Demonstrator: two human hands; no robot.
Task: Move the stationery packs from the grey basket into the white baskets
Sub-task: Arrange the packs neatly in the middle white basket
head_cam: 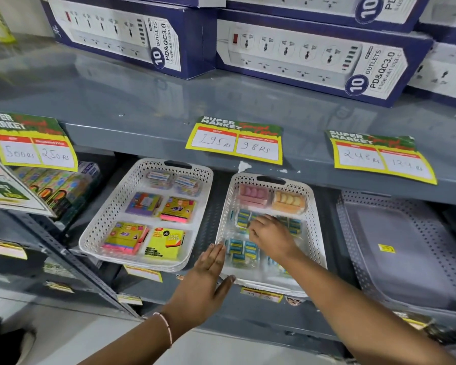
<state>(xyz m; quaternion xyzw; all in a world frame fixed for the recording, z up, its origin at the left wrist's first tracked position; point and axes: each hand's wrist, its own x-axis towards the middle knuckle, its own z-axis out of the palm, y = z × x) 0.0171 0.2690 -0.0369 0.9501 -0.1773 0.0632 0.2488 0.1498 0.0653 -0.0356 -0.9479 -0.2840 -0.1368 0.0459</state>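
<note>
Two white perforated baskets stand side by side on the lower shelf. The left white basket [96,230] holds several sticky-note packs in yellow, pink and purple. The right white basket [312,212] holds a pink pack [252,194], an orange pack [288,201] and several blue packs [238,252]. My right hand [273,237] is inside this basket, its fingers curled down on a blue pack [242,219] in the middle row. My left hand [208,275] lies flat against the basket's front left corner, thumb spread, holding nothing. The grey basket [353,233] at the right shows only a small yellow sticker [386,248].
A grey metal shelf [142,133] overhangs the baskets and carries navy power-strip boxes [313,56] and yellow price tags [234,143]. Colourful boxes [63,185] stand left of the white baskets. A slotted steel upright [71,262] runs diagonally at the lower left.
</note>
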